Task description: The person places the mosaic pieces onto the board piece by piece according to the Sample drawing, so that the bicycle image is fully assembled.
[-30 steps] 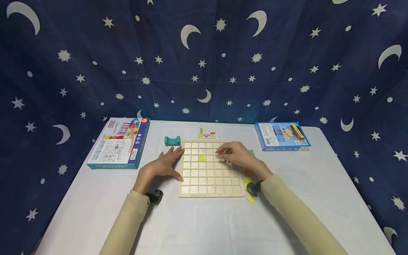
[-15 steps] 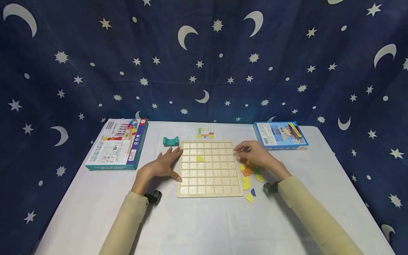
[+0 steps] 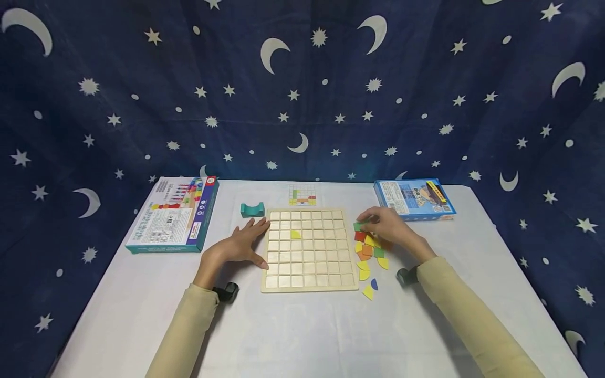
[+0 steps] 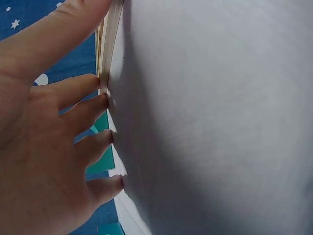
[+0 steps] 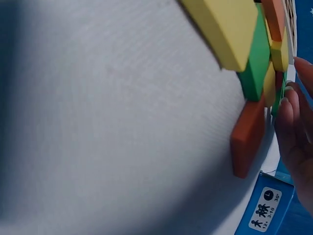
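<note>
A wooden board (image 3: 309, 270) with a grid of squares lies on the white table, bearing one yellow quarter-circle piece (image 3: 295, 234). My left hand (image 3: 238, 244) rests along the board's left edge, fingers spread, fingertips and thumb at the rim. Right of the board, my right hand (image 3: 387, 226) bends its thumb and fingers over a green tile (image 3: 357, 227). In the right wrist view its fingertips (image 5: 285, 103) are right at that tile; whether they pinch it, I cannot tell. Just below lie a red tile (image 3: 360, 237) and an orange tile (image 3: 367, 250).
Loose yellow pieces (image 3: 363, 274) and a blue half-round piece (image 3: 374, 284) lie beside the board's right edge. Behind the board are a pattern card (image 3: 302, 194) and a teal curved block (image 3: 252, 210). Boxed games stand left (image 3: 172, 215) and right (image 3: 416, 199).
My right hand has moved right, off the board's top right part to the green tile, uncovering the loose pieces. My left hand has stayed at the board's left edge.
</note>
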The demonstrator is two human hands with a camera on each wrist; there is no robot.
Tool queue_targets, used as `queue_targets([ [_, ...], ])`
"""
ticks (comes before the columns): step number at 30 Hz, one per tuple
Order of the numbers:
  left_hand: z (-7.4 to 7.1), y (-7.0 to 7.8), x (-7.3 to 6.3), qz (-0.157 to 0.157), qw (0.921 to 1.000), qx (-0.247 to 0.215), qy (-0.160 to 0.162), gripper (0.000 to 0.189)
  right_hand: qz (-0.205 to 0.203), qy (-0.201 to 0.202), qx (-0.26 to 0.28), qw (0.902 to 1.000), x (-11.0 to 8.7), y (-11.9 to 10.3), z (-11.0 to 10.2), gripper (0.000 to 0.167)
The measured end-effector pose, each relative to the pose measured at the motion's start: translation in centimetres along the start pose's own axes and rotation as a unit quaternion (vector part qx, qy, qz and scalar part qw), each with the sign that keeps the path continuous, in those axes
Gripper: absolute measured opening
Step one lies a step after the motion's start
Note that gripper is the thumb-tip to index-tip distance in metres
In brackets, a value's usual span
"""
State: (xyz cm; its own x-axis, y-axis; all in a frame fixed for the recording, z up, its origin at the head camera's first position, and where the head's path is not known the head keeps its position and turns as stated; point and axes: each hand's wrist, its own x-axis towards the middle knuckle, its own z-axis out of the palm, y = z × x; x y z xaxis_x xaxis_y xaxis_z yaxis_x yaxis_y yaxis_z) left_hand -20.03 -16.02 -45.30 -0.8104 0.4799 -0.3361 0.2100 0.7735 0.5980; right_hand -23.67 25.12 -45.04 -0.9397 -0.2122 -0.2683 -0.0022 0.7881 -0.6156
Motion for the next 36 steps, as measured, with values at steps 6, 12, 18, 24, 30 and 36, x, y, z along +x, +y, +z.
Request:
queue_targets([
  [6,0.2,0.1,0.0,-0.002,1.0000,0.002,0.000,0.121,-0.017,-0.016,-0.026,0.9994,0.0,0.1,0.1,0.031],
  [12,0.1,0.2,-0.1,0.001,1.0000,-0.001,0.006,0.120,-0.016,-0.016,-0.036,0.9991,0.3,-0.2,0.2,0.031],
  [18,0.0,0.1,-0.1,0.000,0.9999,0.001,0.011,0.120,0.000,-0.004,-0.017,0.9998,0.5,-0.3,0.6,0.023],
  [24,0.0,0.2,-0.1,-0.004,0.9999,-0.003,0.012,0.119,-0.019,-0.001,0.004,0.9998,0.4,-0.9,0.7,0.017],
  [30,-0.2,0.2,-0.2,-0.008,0.9999,0.003,0.006,0.119,-0.044,-0.014,0.087,0.9951,0.7,-1.8,1.0,0.021],
  [36,-0.2,0.1,-0.2,-0.008,1.0000,0.006,0.002,0.120,-0.046,-0.044,0.180,0.9816,0.8,-3.2,1.9,0.025],
])
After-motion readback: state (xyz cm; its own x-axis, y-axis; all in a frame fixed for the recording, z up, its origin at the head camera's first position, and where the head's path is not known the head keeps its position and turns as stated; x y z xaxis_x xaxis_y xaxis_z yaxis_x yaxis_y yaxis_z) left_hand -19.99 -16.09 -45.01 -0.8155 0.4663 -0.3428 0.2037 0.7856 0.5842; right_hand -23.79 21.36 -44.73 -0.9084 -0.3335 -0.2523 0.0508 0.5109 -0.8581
